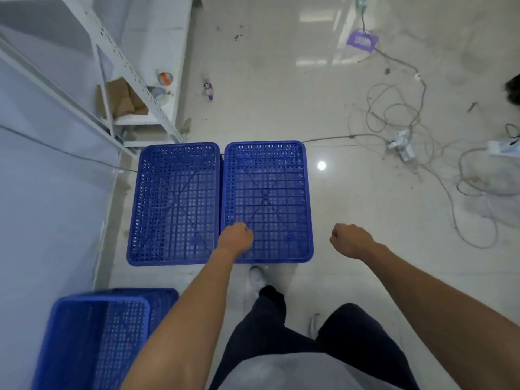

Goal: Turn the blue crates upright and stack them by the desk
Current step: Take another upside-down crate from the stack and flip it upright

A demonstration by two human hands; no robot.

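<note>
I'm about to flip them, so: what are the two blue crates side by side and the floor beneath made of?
Left crate and right crate: likely moulded plastic, slight sheen; uniform blue, pierced grid, X ribs.
Floor: probably polished tile, glossy; mirrors lights, faint joint lines.

The left crate (174,204) and the right crate (267,198) before me are deep blue, each with a grid pattern of small square holes and thin ribs that cross like an X. The nearer crates (95,342) at my lower left have the same blue and the same holes. The floor (351,206) is glossy white tile with pale grey joints and dark spots, the cables (394,116) are grey, the shelf (121,60) is white with brown cardboard (121,99), my trousers (281,333) are dark navy and my shoe (256,277) is white.
</note>
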